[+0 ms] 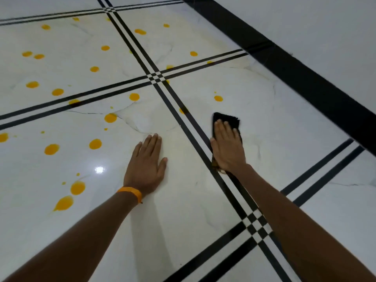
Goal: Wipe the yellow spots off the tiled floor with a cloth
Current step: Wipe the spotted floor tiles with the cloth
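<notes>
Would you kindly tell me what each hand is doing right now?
Left hand: open, flat on the floor, holding nothing.
Right hand: open, pressing the black cloth down.

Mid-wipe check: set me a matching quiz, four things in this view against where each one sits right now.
Things:
1. black cloth
2. orange wristband
3. left hand
4. round yellow spot

Places:
A. flat on bare white tile
B. just beyond the cloth, on the same tile
C. pressed under the right hand
D. around the left wrist

Pairs: 1-C, 2-D, 3-A, 4-B
</notes>
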`<action>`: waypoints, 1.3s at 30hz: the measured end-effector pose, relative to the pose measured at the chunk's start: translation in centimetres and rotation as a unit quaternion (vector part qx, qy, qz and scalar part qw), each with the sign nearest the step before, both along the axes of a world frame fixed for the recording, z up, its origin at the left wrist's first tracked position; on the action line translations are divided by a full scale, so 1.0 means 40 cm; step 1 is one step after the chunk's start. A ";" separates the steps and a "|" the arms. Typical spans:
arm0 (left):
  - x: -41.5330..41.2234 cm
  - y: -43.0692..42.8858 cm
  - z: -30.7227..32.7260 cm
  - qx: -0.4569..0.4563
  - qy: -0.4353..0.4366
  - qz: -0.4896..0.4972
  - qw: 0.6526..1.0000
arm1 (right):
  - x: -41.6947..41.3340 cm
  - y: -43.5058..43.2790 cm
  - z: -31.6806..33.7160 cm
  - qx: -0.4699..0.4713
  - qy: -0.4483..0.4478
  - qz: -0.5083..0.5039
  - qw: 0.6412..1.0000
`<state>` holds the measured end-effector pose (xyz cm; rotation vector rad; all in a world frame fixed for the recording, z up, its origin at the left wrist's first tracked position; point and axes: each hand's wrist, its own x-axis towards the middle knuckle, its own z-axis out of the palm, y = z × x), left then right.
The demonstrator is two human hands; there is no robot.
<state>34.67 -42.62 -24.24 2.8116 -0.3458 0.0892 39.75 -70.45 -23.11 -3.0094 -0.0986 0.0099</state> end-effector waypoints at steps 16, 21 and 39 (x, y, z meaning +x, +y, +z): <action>0.001 0.006 -0.001 -0.010 0.008 0.002 1.000 | -0.127 0.139 -0.002 0.007 0.009 0.225 0.974; 0.004 0.003 0.003 -0.004 0.010 0.007 1.000 | 0.019 -0.093 0.007 -0.004 -0.035 0.023 0.999; 0.003 0.002 0.013 0.012 0.017 -0.001 1.000 | -0.233 0.053 0.007 -0.001 -0.025 -0.028 0.999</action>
